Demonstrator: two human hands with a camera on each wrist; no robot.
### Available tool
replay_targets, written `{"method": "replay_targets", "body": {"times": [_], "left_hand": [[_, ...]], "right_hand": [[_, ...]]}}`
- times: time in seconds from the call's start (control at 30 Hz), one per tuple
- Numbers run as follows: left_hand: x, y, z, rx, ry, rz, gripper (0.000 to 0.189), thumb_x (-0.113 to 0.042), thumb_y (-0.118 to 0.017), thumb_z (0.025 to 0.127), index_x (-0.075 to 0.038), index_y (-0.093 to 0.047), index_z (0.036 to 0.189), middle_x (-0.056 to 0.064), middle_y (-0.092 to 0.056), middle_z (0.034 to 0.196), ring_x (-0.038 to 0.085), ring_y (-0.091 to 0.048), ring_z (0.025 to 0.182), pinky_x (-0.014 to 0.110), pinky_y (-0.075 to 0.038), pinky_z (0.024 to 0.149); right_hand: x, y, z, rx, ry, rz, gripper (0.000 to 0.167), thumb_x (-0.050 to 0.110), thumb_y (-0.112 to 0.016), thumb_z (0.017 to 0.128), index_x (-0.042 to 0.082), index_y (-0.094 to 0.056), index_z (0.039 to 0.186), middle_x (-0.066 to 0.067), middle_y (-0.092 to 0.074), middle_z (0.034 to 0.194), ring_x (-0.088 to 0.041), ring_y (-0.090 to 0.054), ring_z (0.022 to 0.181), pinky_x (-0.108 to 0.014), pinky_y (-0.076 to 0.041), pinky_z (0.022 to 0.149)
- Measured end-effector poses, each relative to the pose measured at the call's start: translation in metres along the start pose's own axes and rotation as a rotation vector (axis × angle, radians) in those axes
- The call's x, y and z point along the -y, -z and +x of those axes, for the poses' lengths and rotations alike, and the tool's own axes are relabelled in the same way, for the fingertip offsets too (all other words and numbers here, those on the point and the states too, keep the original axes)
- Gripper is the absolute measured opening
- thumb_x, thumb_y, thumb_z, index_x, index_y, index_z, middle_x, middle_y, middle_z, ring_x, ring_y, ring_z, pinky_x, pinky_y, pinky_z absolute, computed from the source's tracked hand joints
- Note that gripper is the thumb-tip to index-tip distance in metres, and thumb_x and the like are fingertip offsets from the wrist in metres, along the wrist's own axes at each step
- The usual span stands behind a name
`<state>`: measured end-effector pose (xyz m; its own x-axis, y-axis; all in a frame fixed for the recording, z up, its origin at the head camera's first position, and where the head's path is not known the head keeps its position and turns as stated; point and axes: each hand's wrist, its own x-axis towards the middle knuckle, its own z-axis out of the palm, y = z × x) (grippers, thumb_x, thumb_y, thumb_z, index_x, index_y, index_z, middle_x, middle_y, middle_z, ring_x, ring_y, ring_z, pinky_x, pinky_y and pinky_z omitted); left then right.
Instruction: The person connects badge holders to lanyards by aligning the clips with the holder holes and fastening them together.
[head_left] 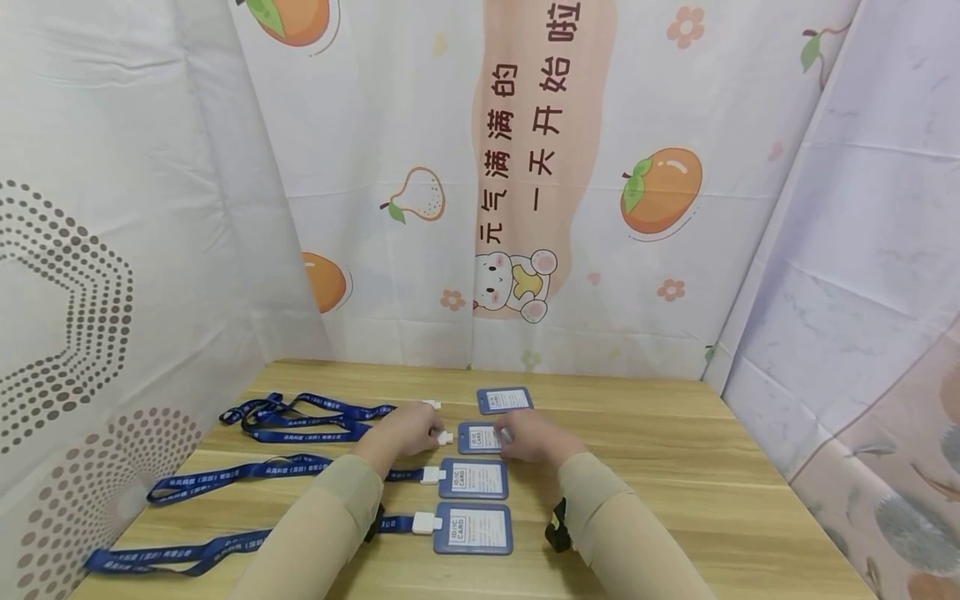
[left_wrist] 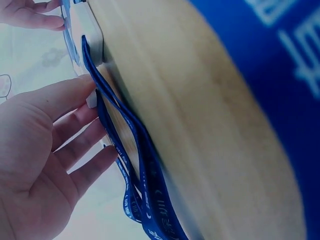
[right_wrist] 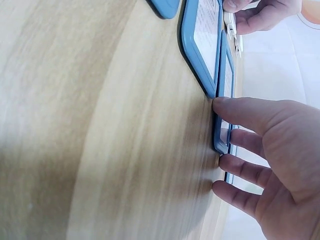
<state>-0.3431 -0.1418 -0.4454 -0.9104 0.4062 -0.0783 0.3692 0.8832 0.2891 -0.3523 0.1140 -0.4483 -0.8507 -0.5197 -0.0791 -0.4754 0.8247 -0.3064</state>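
My left hand [head_left: 411,427] pinches the white clip [left_wrist: 91,99] of a blue lanyard between thumb and fingers, just left of a blue badge holder [head_left: 472,437]. My right hand [head_left: 528,435] holds that badge holder by its right end, with the thumb on its near edge in the right wrist view. The clip's tip and the holder's slotted end lie close together, apart. Nearer me are two more blue badge holders, a middle one [head_left: 487,479] and a front one [head_left: 487,530], each with a white clip at its left end. A farther holder [head_left: 505,400] lies flat at the back.
Blue lanyards with white print stretch left across the wooden table [head_left: 660,467]: a front lanyard [head_left: 187,557], a middle lanyard [head_left: 225,475] and a tangled pile [head_left: 300,421] at the back left. Printed curtains [head_left: 375,125] enclose the table at the back and sides.
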Motion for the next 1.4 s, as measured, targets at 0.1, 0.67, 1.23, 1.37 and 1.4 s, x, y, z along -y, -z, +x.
{"method": "replay_targets", "body": {"times": [0.1,0.67,1.23,1.37,1.4], "left_hand": [[0.0,0.0,0.001,0.01,0.003,0.014,0.006,-0.018,-0.075,0.094,-0.019,-0.076,0.088,-0.005,-0.058,0.074,0.015,-0.054,0.071,0.035,-0.044,0.072],[0.004,-0.002,0.001,0.029,-0.001,-0.031,0.007,-0.016,-0.074,0.094,-0.016,-0.08,0.099,-0.005,-0.06,0.076,0.014,-0.055,0.071,0.034,-0.045,0.071],[0.003,0.0,-0.001,0.03,0.015,-0.013,0.009,-0.02,-0.074,0.095,-0.018,-0.08,0.101,-0.008,-0.061,0.081,0.014,-0.056,0.076,0.035,-0.047,0.076],[0.003,0.0,0.0,0.033,0.017,-0.012,0.011,-0.02,-0.074,0.095,-0.018,-0.08,0.104,-0.008,-0.061,0.081,0.013,-0.056,0.076,0.035,-0.046,0.075],[0.003,0.0,0.001,0.033,0.016,-0.01,0.011,-0.02,-0.074,0.095,-0.018,-0.08,0.104,-0.008,-0.061,0.081,0.014,-0.056,0.076,0.035,-0.046,0.075]], "right_hand": [[0.0,0.0,0.001,0.003,0.003,0.01,0.033,0.016,-0.078,0.089,0.011,-0.073,0.121,-0.003,-0.069,0.115,-0.018,-0.057,0.092,-0.039,-0.049,0.086],[0.0,0.005,0.004,0.051,-0.024,0.032,0.04,0.02,-0.083,0.084,0.014,-0.071,0.122,-0.002,-0.068,0.116,-0.021,-0.06,0.105,-0.047,-0.048,0.099],[-0.005,0.005,0.009,0.054,0.019,-0.015,0.034,0.029,-0.083,0.082,0.021,-0.07,0.113,0.009,-0.064,0.099,-0.014,-0.057,0.088,-0.038,-0.051,0.086],[-0.006,0.002,0.01,0.045,0.031,-0.004,0.033,0.029,-0.083,0.083,0.022,-0.07,0.113,0.01,-0.065,0.102,-0.012,-0.058,0.091,-0.037,-0.052,0.089],[-0.006,0.002,0.011,0.045,0.035,0.001,0.032,0.029,-0.083,0.083,0.022,-0.071,0.112,0.01,-0.065,0.103,-0.012,-0.058,0.091,-0.038,-0.052,0.089]]}}
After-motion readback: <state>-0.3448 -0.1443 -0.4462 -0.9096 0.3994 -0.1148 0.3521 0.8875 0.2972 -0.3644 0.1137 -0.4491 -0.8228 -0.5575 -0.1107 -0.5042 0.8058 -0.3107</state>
